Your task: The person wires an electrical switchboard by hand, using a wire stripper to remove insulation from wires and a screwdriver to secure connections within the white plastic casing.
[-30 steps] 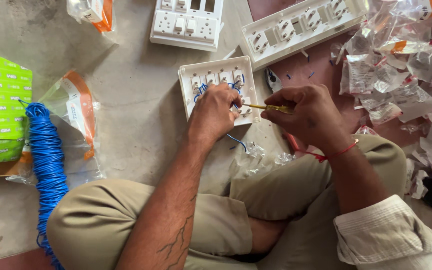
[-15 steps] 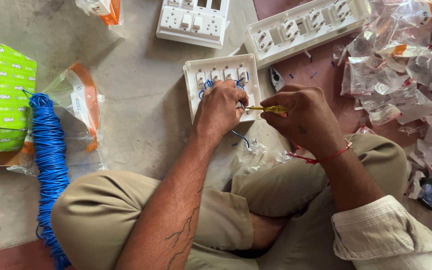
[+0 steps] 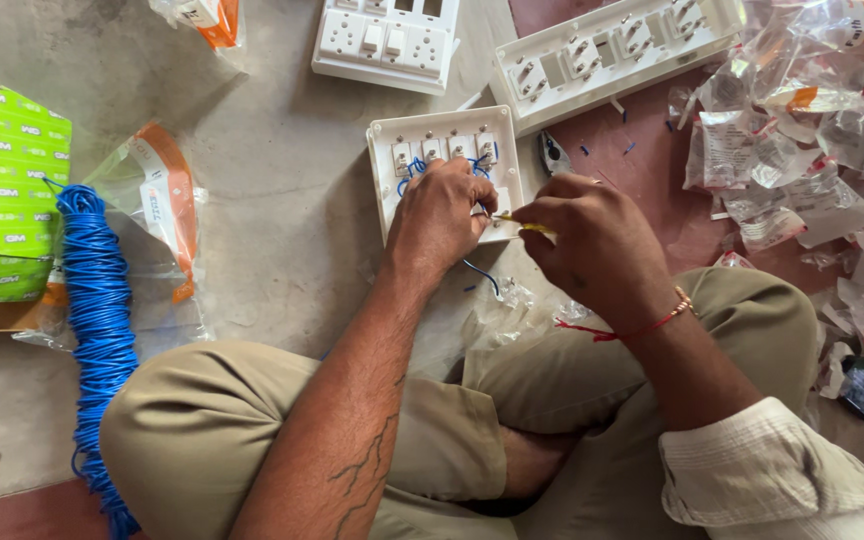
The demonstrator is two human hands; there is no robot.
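Observation:
A small white switch box [image 3: 390, 150] lies back-up on the floor, with short blue wires [image 3: 414, 170] looped between its terminals. My left hand [image 3: 442, 215] rests on the box and pinches a wire at its lower right part. My right hand [image 3: 592, 245] grips a thin yellow-handled screwdriver [image 3: 524, 226], whose tip points left toward the terminals under my left fingers. A loose piece of blue wire [image 3: 482, 274] trails out below the box. My crossed legs fill the lower part of the view.
A coil of blue wire [image 3: 97, 300] lies at left beside green cartons [image 3: 7, 170] and a plastic bag [image 3: 157, 215]. Two more white switch boards [image 3: 387, 40] [image 3: 612, 50] lie beyond. Several clear plastic wrappers [image 3: 802, 140] litter the right side.
Both hands have stayed on the box with only small shifts; the view has drifted slightly.

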